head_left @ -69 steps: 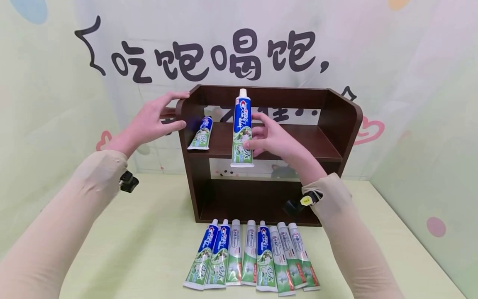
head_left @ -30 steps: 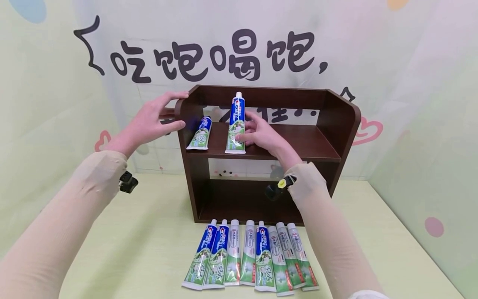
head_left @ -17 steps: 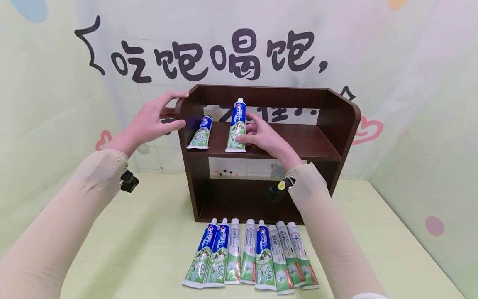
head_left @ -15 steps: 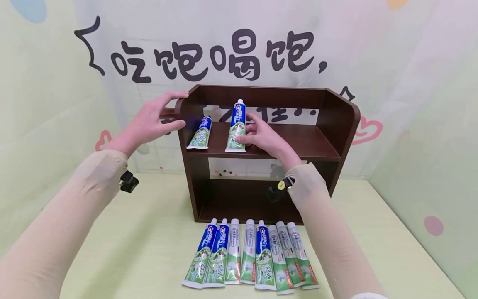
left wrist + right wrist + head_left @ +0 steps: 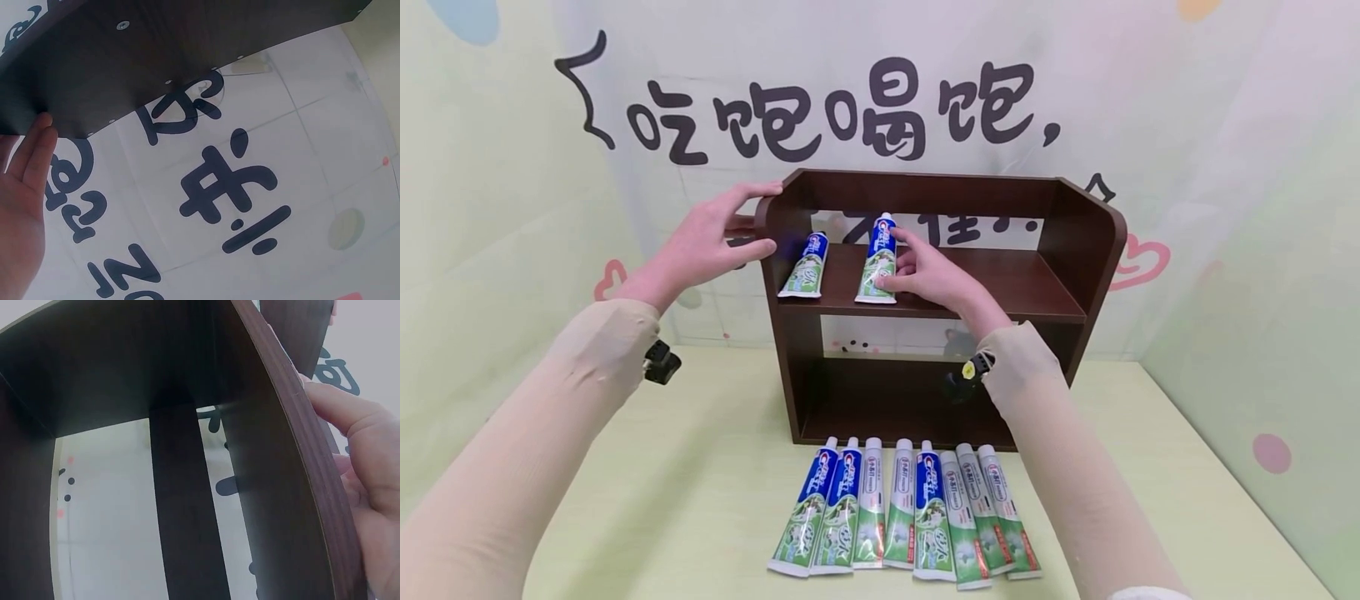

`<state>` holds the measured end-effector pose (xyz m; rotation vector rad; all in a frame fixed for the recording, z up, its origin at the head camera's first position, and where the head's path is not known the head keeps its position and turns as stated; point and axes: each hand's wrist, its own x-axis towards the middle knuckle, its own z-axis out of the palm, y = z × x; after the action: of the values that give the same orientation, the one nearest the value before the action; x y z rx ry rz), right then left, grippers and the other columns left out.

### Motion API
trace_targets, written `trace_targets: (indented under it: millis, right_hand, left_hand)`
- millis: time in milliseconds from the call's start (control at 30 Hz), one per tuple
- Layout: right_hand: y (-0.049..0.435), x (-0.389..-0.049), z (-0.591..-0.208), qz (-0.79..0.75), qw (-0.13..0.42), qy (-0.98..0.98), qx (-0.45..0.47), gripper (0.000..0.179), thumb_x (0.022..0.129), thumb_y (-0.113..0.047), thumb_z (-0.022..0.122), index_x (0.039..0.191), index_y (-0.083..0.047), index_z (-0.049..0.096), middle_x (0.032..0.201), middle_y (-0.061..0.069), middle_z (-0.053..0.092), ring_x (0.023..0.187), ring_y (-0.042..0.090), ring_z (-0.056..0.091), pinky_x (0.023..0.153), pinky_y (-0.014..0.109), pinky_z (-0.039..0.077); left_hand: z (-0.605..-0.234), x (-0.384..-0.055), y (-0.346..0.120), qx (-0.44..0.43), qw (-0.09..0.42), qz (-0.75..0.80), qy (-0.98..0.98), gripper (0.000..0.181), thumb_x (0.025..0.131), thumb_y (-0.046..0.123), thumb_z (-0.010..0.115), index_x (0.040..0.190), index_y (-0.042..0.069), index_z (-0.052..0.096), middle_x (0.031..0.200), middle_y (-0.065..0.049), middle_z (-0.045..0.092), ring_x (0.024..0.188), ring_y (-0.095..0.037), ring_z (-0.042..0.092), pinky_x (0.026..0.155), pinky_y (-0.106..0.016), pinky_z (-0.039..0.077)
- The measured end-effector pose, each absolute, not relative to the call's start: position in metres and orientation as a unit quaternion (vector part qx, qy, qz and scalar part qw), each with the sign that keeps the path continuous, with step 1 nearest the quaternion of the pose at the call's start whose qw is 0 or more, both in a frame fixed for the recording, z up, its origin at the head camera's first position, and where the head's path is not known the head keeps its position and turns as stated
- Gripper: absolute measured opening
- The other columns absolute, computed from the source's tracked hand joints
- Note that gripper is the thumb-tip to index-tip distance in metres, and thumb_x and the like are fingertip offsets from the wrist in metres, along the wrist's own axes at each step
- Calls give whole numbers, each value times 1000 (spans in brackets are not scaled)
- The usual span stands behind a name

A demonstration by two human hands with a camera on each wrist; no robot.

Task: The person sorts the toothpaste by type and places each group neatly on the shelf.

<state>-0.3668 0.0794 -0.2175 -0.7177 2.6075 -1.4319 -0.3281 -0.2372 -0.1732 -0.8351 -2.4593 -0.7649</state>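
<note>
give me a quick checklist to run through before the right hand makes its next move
1. Left hand in contact with the shelf: ok, its fingers touch the left side panel.
2. Right hand on the held tube: ok, its thumb and fingers are at the tube.
3. Gap to the left tube: ok, the two stand apart on the upper board.
4. Held tube free of the hand: not ok, the right hand is touching it.
5. Held tube stable on its own: cannot tell while the hand is there.
6. Row of eight tubes laid out: ok, on the table before the shelf.
</note>
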Motion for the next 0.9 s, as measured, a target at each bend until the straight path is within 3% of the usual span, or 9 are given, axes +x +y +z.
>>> trace_targets:
  millis: [367, 900]
  right_hand:
    - [79, -364, -212, -414, 44, 877, -238, 82, 89, -29, 73, 156, -21, 25, 129, 15, 53, 114, 26, 53, 103, 39, 48]
    - [75, -362, -213, -380, 35, 891, -246, 77, 90, -33, 71, 155, -19, 32, 123, 14, 56, 111, 25, 53, 98, 38, 50]
  left_hand:
    - [-172, -328, -238, -310, 220, -258, -888, 62, 93, 19, 67, 149, 19, 40, 158, 2, 40, 118, -38, 66, 102, -46, 50]
    - [-170, -328, -239, -309, 213, -254, -892, 63, 93, 20, 68, 149, 19, 40, 159, 2, 39, 118, -39, 65, 103, -47, 50]
